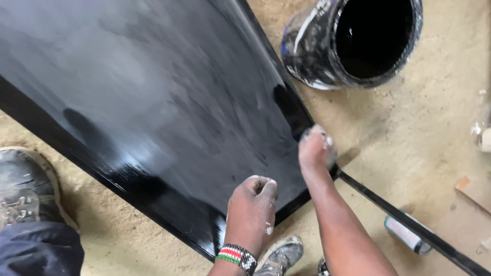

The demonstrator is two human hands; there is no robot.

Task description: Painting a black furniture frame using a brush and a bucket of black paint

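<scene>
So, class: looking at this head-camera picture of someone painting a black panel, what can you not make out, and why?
- Head view: what the right hand grips; its fingers hide it.
- Whether the left hand holds anything; the fist is shut.
- The black panel's full extent; cut by the frame.
- The paint bucket's depth; dark inside, top cut off.

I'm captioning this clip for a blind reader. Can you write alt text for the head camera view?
Seen from above, a glossy black painted panel lies on a sandy floor while the right hand works at its edge. The left hand, a closed fist with a beaded wristband, rests on the panel. A paint-smeared bucket of black paint stands beyond.
</scene>
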